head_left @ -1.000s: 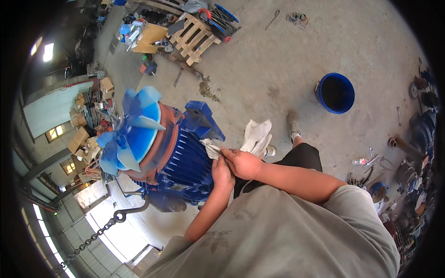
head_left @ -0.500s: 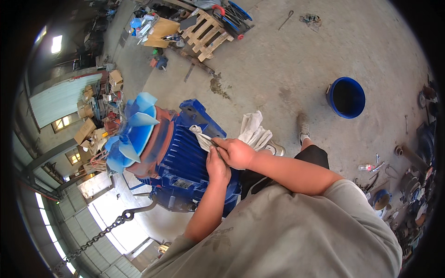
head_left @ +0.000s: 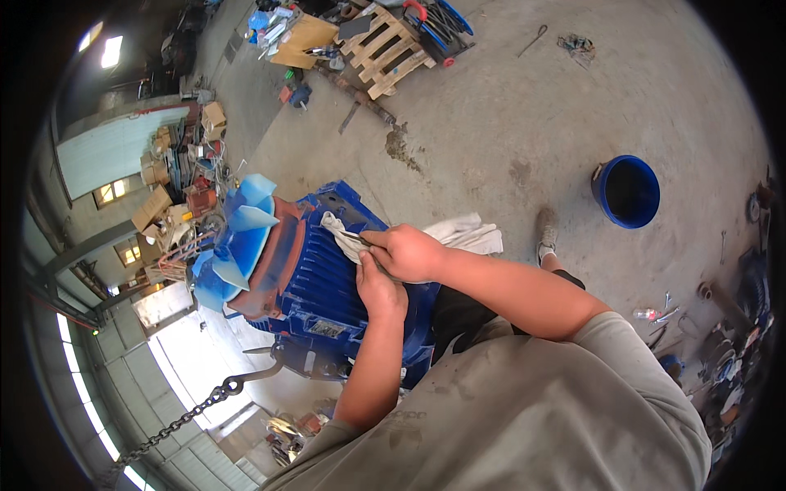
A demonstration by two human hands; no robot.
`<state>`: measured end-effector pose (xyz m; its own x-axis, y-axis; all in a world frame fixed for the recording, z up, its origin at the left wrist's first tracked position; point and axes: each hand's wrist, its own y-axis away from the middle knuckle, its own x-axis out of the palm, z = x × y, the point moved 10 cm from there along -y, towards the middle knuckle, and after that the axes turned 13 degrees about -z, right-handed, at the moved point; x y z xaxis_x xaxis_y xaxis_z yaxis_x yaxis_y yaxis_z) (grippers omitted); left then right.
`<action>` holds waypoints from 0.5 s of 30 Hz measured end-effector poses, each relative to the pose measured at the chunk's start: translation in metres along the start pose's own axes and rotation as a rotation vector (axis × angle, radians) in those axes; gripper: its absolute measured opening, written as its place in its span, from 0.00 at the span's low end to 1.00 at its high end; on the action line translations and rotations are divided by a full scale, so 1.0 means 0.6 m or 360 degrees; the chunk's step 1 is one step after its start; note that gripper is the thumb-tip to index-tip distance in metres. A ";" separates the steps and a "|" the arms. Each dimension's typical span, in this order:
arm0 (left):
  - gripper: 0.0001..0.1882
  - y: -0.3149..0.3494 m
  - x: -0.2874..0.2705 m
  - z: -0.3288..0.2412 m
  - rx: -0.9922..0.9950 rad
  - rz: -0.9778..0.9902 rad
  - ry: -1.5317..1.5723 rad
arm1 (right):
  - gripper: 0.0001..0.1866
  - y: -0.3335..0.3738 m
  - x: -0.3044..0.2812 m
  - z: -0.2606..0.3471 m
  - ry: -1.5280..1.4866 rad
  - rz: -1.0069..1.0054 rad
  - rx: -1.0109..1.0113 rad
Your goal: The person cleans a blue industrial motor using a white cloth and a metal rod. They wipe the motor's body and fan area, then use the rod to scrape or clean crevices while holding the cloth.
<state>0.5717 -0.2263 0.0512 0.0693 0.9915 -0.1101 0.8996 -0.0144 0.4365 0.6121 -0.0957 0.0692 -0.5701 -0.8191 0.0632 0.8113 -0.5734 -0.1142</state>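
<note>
A large blue motor (head_left: 327, 282) with cooling fins and a blue fan (head_left: 241, 237) at its left end lies before me. White rag (head_left: 467, 235) runs across its top, bunched near the fins and trailing out beyond my right hand. My right hand (head_left: 408, 252) is closed on the rag and on a thin dark tool (head_left: 357, 239), whose tip points into the cloth over the fins; its kind I cannot make out. Just below, my left hand (head_left: 381, 290) is closed too, its fingertips pressed to the rag beside the tool. The palms hide what lies inside them.
A hook on a chain (head_left: 192, 407) hangs at the motor's lower left. On the floor to the right stands a blue bucket (head_left: 604, 196). A wooden pallet (head_left: 385, 49) lies at the top, boxes (head_left: 151, 209) are piled at the left, and metal parts (head_left: 725, 352) crowd the right edge.
The view has shifted a little. Both hands and the rag's bunched end have moved slightly toward the fan along the fins. The rag's loose end now stretches farther right.
</note>
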 end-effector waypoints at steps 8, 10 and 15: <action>0.26 -0.018 -0.036 0.071 -0.0230 -0.0013 -0.0023 | 0.17 0.030 0.026 -0.045 -0.0107 0.0025 0.0169; 0.28 -0.015 -0.035 0.108 -0.0397 -0.0101 -0.0025 | 0.17 0.035 0.034 -0.076 0.0049 0.0234 0.0324; 0.29 -0.024 -0.008 0.085 -0.0185 -0.0096 0.0087 | 0.19 -0.003 0.028 -0.073 0.0136 0.0389 0.0159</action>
<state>0.5803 -0.2375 -0.0003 -0.0098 0.9957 -0.0921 0.8452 0.0575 0.5314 0.5951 -0.1077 0.0268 -0.3612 -0.9317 -0.0385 0.9325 -0.3608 -0.0170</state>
